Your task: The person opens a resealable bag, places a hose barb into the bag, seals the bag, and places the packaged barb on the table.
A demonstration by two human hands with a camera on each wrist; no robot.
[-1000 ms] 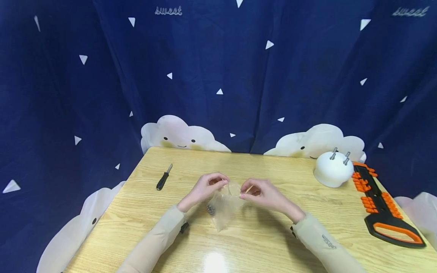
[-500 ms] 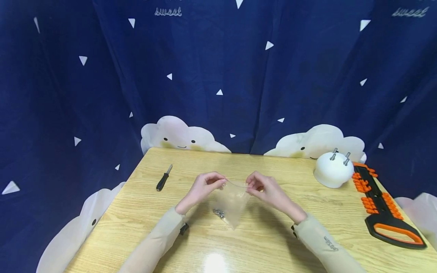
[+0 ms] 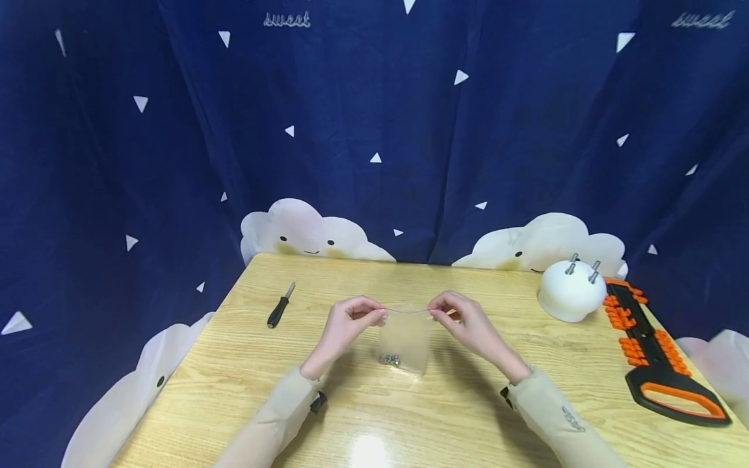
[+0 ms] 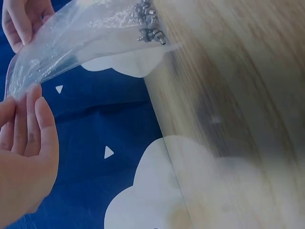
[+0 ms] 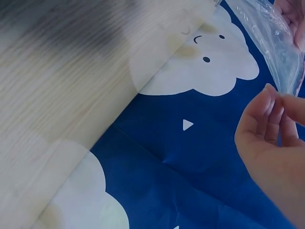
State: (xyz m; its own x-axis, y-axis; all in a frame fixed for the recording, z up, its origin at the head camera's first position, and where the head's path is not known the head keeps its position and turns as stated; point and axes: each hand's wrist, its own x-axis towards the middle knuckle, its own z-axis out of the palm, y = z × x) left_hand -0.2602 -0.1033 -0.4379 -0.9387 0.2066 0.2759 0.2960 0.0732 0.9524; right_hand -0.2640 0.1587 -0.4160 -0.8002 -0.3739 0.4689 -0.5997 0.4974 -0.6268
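Note:
A clear plastic zip bag (image 3: pixel 407 341) hangs between my two hands over the middle of the table. My left hand (image 3: pixel 349 325) pinches one top corner of it, and my right hand (image 3: pixel 465 323) pinches the other. A thin reddish line runs along the bag's top edge, which is stretched between the fingertips. Small metal screws or bolts (image 4: pixel 149 23) are gathered at the bag's bottom, on its left side in the head view. In the right wrist view only part of the bag (image 5: pixel 269 33) shows, beyond the pinching fingers.
A black-handled screwdriver (image 3: pixel 281 305) lies at the table's left. Toward the back right stands a white rounded object (image 3: pixel 571 290) with several metal pegs on top. Beside it, a black and orange handled tool (image 3: pixel 658 354) lies along the right edge. A dark blue curtain (image 3: pixel 374 117) hangs behind.
The bag was slanted and crumpled; now it hangs straighter and spread flat. My hands have drawn apart, the right one moving right. The metal pieces have shifted to the right and settled at the bottom.

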